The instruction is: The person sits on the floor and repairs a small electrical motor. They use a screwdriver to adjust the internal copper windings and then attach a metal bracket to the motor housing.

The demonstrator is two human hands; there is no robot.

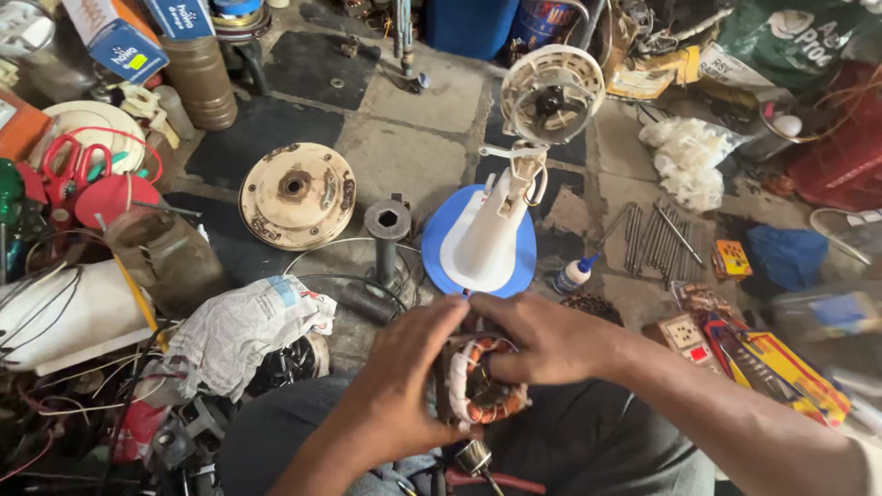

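Copper-wound stator (pixel 485 386) gripped between left hand (pixel 404 386) and right hand (pixel 551 340).

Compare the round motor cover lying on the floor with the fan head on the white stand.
The motor cover lies flat on the floor; the fan head sits raised, tilted, on its stand. The cover is cream, stained and rusty; the head is cleaner white with open slots. Both are round with a central hub.

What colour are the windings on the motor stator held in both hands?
Copper-orange with white binding, on the stator; seen in the head view.

Motor stator (pixel 482 386), copper windings, upright over lap.
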